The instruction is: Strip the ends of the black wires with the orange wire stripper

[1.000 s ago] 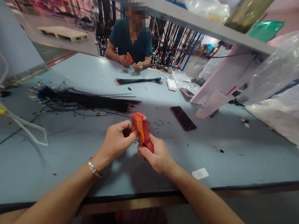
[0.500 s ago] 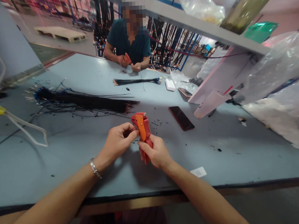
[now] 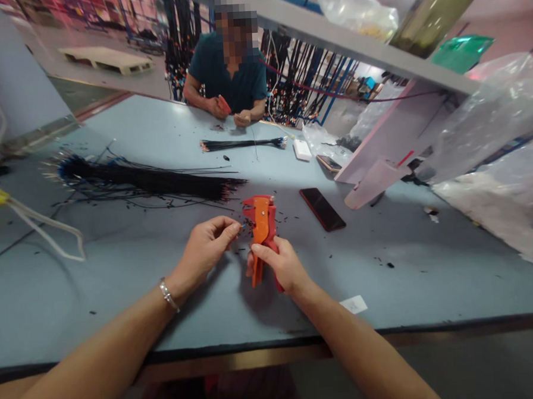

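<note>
My right hand (image 3: 282, 263) is wrapped round the handles of an orange and red wire stripper (image 3: 262, 220), which stands upright with its handles spread and jaws parted. Just left of the jaws, my left hand (image 3: 210, 244) pinches a thin wire (image 3: 244, 226); only a short bluish end shows past the fingertips, apart from the tool. Most of that wire is hidden in the hand. Beyond my hands lies a big bundle of black wires (image 3: 158, 182), with blue and pale ends at the left and coppery ends at the right.
Small black scraps (image 3: 286, 217) litter the table near the tool. A dark phone (image 3: 323, 209) and a white label (image 3: 354, 305) lie to the right. Across the table sits a co-worker (image 3: 226, 70) with a similar tool, behind a smaller wire bundle (image 3: 243, 144). A shelf post (image 3: 379, 131) stands right.
The stripper's handles have spread and its jaws have opened. The tool has shifted slightly right, and my left hand has drawn the wire back to the left, out of the jaws.
</note>
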Available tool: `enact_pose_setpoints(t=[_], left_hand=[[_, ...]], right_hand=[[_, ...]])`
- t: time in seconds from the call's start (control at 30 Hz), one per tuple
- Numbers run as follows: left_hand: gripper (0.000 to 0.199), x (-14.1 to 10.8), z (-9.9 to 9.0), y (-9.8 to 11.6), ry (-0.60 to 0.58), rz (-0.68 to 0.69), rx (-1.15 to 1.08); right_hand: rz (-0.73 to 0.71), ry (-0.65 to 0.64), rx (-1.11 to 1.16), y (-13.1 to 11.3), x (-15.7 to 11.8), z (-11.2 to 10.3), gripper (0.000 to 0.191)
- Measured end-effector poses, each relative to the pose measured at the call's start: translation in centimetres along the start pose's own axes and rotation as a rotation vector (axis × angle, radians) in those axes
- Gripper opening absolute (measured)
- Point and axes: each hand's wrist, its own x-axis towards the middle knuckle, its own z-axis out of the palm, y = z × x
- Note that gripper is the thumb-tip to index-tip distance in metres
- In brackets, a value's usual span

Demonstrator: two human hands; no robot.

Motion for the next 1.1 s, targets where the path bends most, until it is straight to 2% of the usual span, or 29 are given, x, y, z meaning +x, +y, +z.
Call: enact_pose_setpoints(t=[0.17, 0.37, 0.57, 0.67, 0.8, 0.9, 0.97, 1.07, 1.1], left_hand=[[0.020, 0.9, -0.9, -0.7, 0.116, 0.030, 0.113], [0.020, 1.7, -1.7, -1.4, 0.115, 0.021, 0.146], [0.019, 2.4, -2.3, -2.2, 0.200, 0.045, 0.207], [0.018, 2.8, -3.3, -2.1, 0.315, 0.013, 0.241], [0.019, 2.9, -6.9, -1.6, 0.405, -0.003, 0.394], [0.023, 2.1, -11.0, -1.1, 0.533, -0.059, 0.659], [0.029, 1.2, -14.0, -0.9, 0.576, -0.092, 0.717], [0.022, -0.1, -17.5, -1.1, 0.788, -0.177, 0.830], [0.019, -0.5, -18.4, -1.2, 0.799, -0.208, 0.845]], right_hand=[[0.010, -0.042, 0.353, -0.3, 0.0, -1.7, 0.029], [0.037, -0.007, 0.589, -1.1, 0.4, -3.4, 0.019], [0.062, 0.000, 0.592, -0.7, 0.6, -3.8, 0.018], [0.067, -0.018, 0.555, -0.4, 0.6, -4.0, 0.018], [0.052, -0.063, 0.529, -0.2, 0.7, -4.3, 0.016], [0.042, -0.046, 0.550, -0.1, 0.7, -4.3, 0.014], [0.063, -0.017, 0.594, -0.1, 0.8, -4.2, 0.013], [0.100, 0.007, 0.646, 0.0, 0.8, -4.0, 0.013], [0.105, 0.004, 0.654, 0.0, 0.8, -4.0, 0.013]])
